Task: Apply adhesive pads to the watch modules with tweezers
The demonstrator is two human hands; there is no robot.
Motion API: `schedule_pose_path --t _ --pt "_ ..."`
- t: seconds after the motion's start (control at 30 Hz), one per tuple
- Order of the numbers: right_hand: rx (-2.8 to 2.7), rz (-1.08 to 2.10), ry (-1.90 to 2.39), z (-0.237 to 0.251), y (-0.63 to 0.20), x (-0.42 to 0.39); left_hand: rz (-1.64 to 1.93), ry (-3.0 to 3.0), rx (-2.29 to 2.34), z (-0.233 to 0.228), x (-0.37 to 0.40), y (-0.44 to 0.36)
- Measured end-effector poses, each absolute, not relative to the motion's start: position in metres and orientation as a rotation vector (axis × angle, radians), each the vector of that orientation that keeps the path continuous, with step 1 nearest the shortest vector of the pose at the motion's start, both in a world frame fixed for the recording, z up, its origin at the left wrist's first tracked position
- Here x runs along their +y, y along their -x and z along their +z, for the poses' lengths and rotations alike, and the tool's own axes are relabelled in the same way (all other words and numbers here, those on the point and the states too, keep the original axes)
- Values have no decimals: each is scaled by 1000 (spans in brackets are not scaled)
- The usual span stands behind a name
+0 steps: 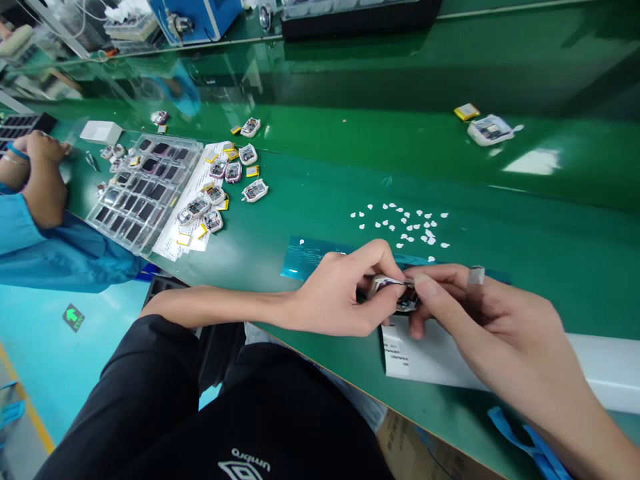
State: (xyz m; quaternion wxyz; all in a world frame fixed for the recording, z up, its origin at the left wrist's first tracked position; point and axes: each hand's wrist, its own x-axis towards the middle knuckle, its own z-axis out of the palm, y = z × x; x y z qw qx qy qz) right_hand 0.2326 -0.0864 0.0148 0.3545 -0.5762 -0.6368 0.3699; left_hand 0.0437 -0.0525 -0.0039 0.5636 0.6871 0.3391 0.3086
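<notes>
My left hand [345,293] and my right hand [465,307] meet over the near edge of the green table [500,200]. Together they pinch a small watch-like device [395,293], mostly hidden between the fingers. My left thumb and forefinger grip its left side. My right fingertips press a thin silvery piece against its top. A small grey piece [477,274] sticks to my right finger. Under the hands lie a white paper sheet [425,360] and a blue film strip [310,257].
Several tiny white stickers [405,223] are scattered beyond my hands. Several similar devices [220,187] and a clear compartment tray [143,190] lie at left, by a co-worker in a blue sleeve [45,240]. Another device [490,129] and a yellow pad [466,111] sit far right.
</notes>
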Motion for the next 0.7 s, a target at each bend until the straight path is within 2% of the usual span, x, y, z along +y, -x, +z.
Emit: schedule_pose_path --t 0.53,0.7 --pt "-1532 862 1503 12 -227 -92 684 -1637 725 -7 -50 -41" --pt "-1464 853 1417 20 -243 -95 860 -1989 386 -14 -56 -42"
